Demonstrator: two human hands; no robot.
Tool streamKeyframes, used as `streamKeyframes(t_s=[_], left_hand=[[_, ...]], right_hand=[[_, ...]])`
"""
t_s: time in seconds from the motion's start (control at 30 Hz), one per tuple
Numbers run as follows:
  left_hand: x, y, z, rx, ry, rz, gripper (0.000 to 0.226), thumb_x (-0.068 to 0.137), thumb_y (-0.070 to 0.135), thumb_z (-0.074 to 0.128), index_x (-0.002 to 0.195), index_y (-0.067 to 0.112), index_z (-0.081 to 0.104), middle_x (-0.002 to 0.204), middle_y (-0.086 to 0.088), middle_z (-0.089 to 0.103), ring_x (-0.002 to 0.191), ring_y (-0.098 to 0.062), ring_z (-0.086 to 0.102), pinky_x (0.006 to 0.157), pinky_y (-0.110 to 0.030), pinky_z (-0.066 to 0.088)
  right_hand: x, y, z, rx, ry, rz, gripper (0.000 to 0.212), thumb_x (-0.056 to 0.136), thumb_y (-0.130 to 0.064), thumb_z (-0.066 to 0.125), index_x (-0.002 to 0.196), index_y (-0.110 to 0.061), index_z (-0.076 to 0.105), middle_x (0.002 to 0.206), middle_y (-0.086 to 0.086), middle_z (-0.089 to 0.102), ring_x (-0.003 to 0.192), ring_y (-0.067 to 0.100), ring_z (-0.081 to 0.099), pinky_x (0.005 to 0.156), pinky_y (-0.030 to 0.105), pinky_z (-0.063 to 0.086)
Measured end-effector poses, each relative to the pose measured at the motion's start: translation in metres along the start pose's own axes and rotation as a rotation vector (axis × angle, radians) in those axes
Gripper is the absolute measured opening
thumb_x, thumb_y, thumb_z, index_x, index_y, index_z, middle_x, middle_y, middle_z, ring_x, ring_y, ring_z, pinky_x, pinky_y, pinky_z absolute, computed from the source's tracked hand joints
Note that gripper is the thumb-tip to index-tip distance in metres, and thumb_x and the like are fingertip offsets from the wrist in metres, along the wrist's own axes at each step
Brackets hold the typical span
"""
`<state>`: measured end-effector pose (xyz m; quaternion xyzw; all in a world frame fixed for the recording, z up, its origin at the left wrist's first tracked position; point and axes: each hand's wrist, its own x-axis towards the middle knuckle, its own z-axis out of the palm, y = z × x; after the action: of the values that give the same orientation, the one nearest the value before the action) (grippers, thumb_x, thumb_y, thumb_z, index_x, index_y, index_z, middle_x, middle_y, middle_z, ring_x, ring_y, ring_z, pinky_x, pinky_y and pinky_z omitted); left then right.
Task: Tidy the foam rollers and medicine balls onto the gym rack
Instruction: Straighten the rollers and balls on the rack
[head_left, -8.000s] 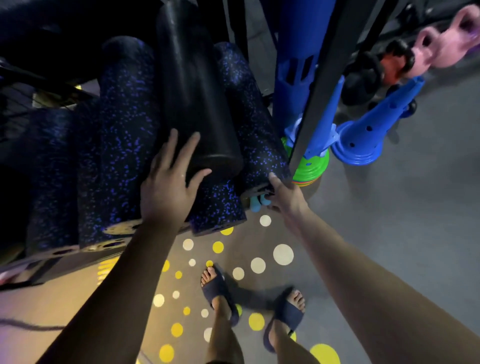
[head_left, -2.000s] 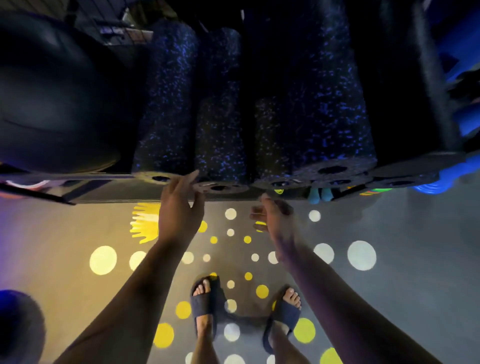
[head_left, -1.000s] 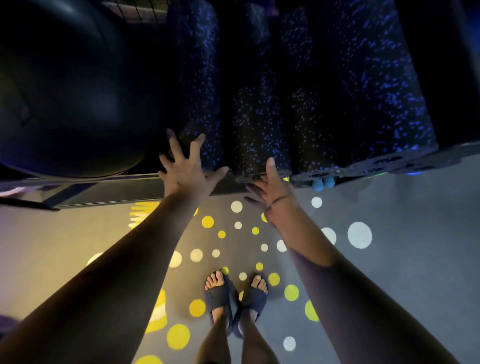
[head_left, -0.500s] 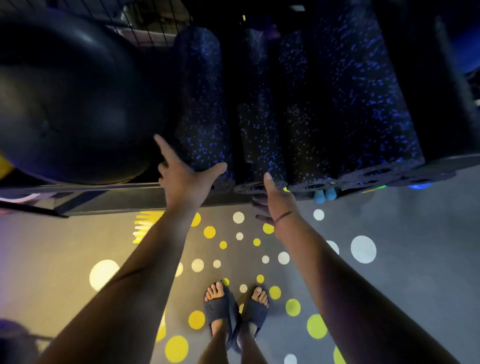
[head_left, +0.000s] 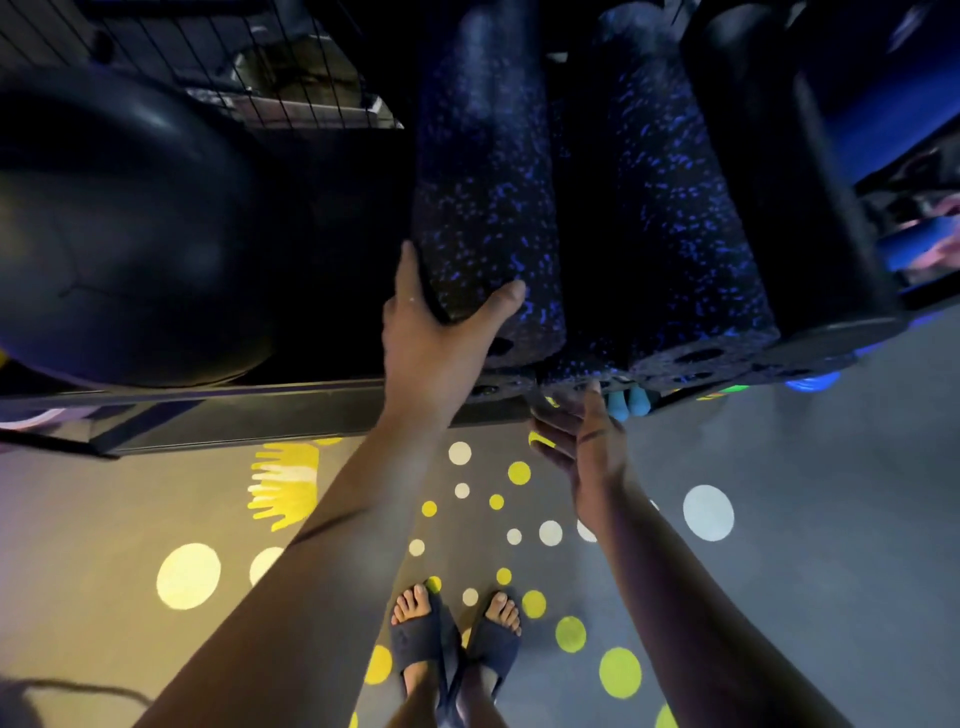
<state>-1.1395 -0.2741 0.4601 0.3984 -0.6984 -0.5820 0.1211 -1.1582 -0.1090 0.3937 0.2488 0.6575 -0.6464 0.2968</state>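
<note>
Rollers (head_left: 675, 218) are lying side by side on the rack (head_left: 234, 415) with their ends facing the person. Most are showing black with blue flecks, and one plain black roller (head_left: 779, 182) is sitting on the right of the bunch. The leftmost roller (head_left: 488, 197) is the one getting handled. The left hand (head_left: 441, 343) is wrapping around its near end, with the thumb (head_left: 511, 297) pressing on the right side and the fingers (head_left: 409, 270) curling round the left, so the hand is gripping it properly. That end is sitting a bit higher than the ends of the rollers next to it. The right hand (head_left: 587, 447) is hanging just below the rack's front edge, holding nothing, with its fingers loosely bent and the thumb pointing up at the roller ends. I honestly can't tell if the thumb is touching them. A big black ball (head_left: 119, 234) is sitting on the same rack way over on the left, and a dark gap is separating it from the gripped roller. Wire mesh (head_left: 234, 62) is showing behind it. Something light blue (head_left: 628, 402) is peeking out under the rack near the right thumb, too small to make out. The person is standing on a grey floor (head_left: 831, 519) that's showing yellow and white dots, wearing dark slides (head_left: 452, 644), feet close together.
</note>
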Motion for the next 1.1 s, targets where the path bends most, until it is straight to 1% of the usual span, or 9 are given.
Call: streamKeyframes(t_s=[0.13,0.27,0.4,0.57,0.7,0.8,0.9,1.0,1.1], left_hand=[[-0.005,0.003,0.038,0.034,-0.078,-0.047,0.117,0.063,0.074,0.078,0.157,0.042,0.016,0.144,0.006,0.037,0.125,-0.017,0.048,0.105,-0.032,0.039],[-0.014,0.002,0.055,0.123,-0.122,-0.061,0.118,0.066,0.078,0.073,0.158,0.043,0.007,0.151,-0.003,0.026,0.136,-0.030,0.042,0.100,-0.036,0.038],[-0.014,-0.005,0.050,0.186,-0.238,-0.020,0.109,0.070,0.081,0.066,0.157,0.045,0.013,0.152,0.000,0.033,0.140,-0.022,0.040,0.101,-0.027,0.033],[0.005,-0.033,0.028,0.223,-0.204,0.009,0.094,0.069,0.091,0.055,0.150,0.050,0.033,0.145,0.005,0.047,0.137,-0.013,0.044,0.117,-0.035,0.035],[0.002,-0.041,0.027,0.086,-0.242,-0.026,0.086,0.079,0.076,0.064,0.152,0.051,0.028,0.140,0.025,0.045,0.132,0.002,0.043,0.109,-0.021,0.036],[-0.002,-0.038,0.027,0.095,-0.265,-0.025,0.085,0.080,0.077,0.060,0.153,0.049,0.027,0.135,0.030,0.045,0.128,0.005,0.044,0.107,-0.019,0.037],[-0.014,-0.024,0.015,0.108,-0.228,-0.030,0.078,0.084,0.075,0.056,0.153,0.048,0.029,0.129,0.035,0.045,0.121,0.010,0.048,0.095,-0.006,0.037],[-0.038,-0.002,-0.013,0.074,-0.201,-0.055,0.068,0.091,0.064,0.056,0.152,0.040,0.038,0.132,0.026,0.049,0.124,0.005,0.047,0.098,-0.012,0.035],[-0.066,0.018,-0.054,0.090,-0.173,-0.073,0.060,0.094,0.061,0.055,0.146,0.032,0.051,0.131,0.018,0.059,0.127,-0.003,0.052,0.108,-0.023,0.036]], right_hand=[[-0.001,-0.022,-0.014,-0.042,0.014,-0.111,0.049,0.105,-0.051,0.040,0.108,-0.010,0.067,0.097,0.008,0.078,0.089,0.023,0.076,0.085,0.042,0.058],[0.000,-0.038,-0.026,-0.077,0.011,-0.229,0.036,0.104,-0.043,0.049,0.106,-0.011,0.066,0.098,0.009,0.077,0.088,0.020,0.076,0.075,0.033,0.059],[0.005,-0.041,-0.036,-0.046,0.014,-0.238,0.037,0.104,-0.037,0.051,0.120,-0.005,0.062,0.107,0.011,0.075,0.088,0.019,0.076,0.072,0.032,0.058],[0.011,-0.034,-0.041,-0.080,0.018,-0.229,0.039,0.103,-0.041,0.052,0.120,-0.007,0.063,0.108,0.007,0.076,0.090,0.018,0.076,0.077,0.034,0.061],[0.012,-0.028,-0.036,-0.147,0.000,-0.244,0.028,0.103,-0.038,0.051,0.114,-0.016,0.064,0.103,0.000,0.074,0.087,0.014,0.075,0.078,0.035,0.059],[0.010,-0.026,-0.032,-0.197,-0.007,-0.230,0.030,0.104,-0.035,0.051,0.121,-0.012,0.060,0.100,-0.002,0.068,0.085,0.015,0.073,0.073,0.034,0.055],[-0.007,-0.029,-0.033,-0.271,-0.011,-0.204,0.033,0.104,-0.034,0.050,0.123,-0.008,0.058,0.100,0.003,0.066,0.083,0.019,0.069,0.068,0.034,0.054],[-0.044,-0.047,-0.030,-0.339,-0.039,-0.160,0.032,0.105,-0.031,0.049,0.118,-0.005,0.060,0.098,0.013,0.068,0.077,0.020,0.068,0.067,0.034,0.053],[-0.087,-0.069,-0.019,-0.463,-0.111,-0.230,0.042,0.101,-0.039,0.049,0.104,0.000,0.064,0.099,0.025,0.070,0.082,0.033,0.074,0.072,0.048,0.057]])
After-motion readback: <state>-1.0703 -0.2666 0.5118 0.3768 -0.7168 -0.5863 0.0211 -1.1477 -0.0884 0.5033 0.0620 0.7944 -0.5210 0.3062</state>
